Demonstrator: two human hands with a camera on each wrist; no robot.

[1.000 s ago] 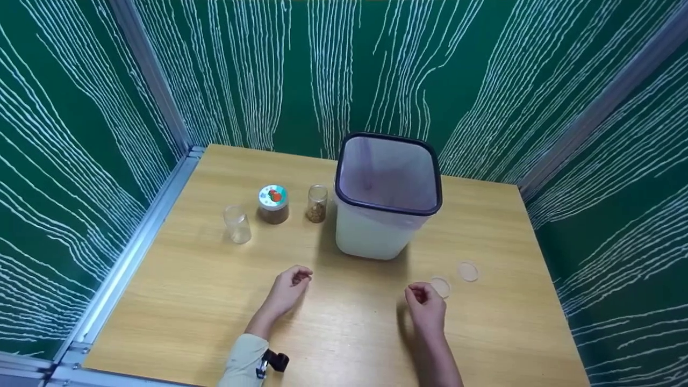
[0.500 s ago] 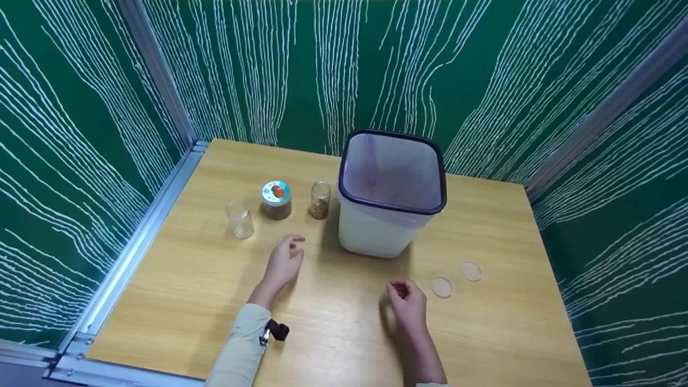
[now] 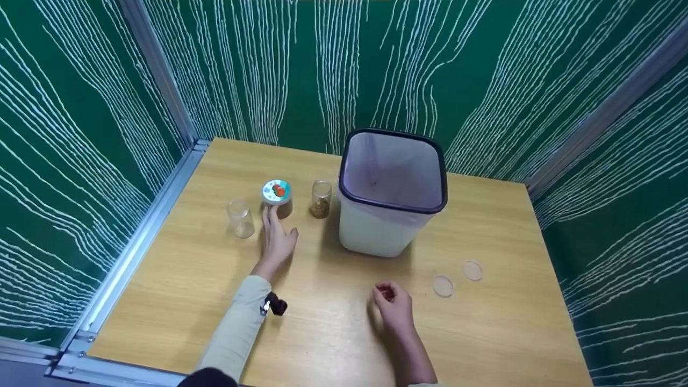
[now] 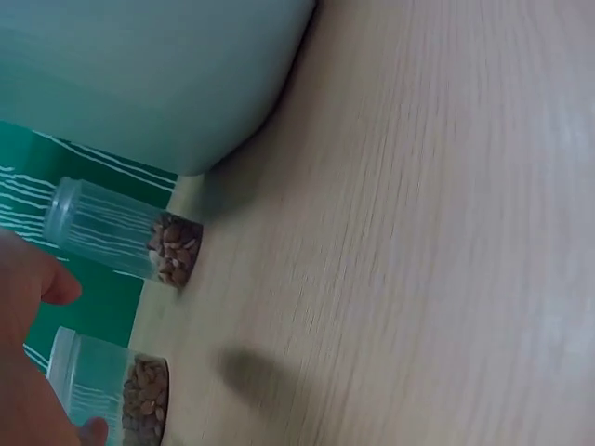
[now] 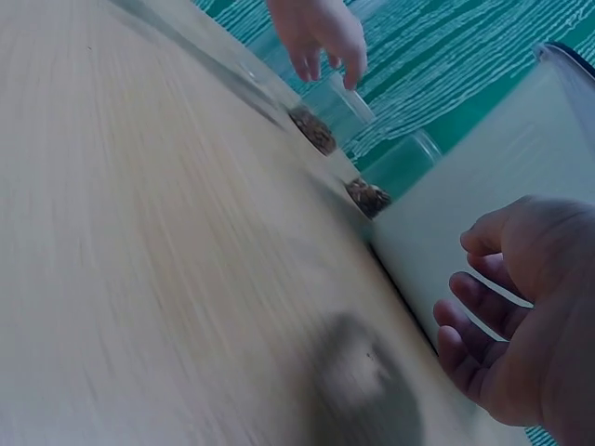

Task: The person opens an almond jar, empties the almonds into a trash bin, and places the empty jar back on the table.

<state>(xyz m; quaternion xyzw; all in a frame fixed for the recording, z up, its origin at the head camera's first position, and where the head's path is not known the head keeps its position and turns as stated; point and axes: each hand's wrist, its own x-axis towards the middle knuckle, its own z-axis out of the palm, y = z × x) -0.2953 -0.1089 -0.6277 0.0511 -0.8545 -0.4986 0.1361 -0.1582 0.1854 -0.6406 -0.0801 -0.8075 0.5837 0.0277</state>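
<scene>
Left grip (image 3: 278,242) beside a clear jar (image 3: 285,208), brown pieces (image 4: 145,401) low inside, red-patterned lid (image 3: 277,191)

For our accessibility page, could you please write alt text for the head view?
A person's left hand is at a lidded jar on a wooden table, the right hand loosely curled. Two clear jars, a white bin and two discs share the table.

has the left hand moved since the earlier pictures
Yes; in the head view, the left hand has moved forward, toward the lidded jar, which stays put.
</scene>
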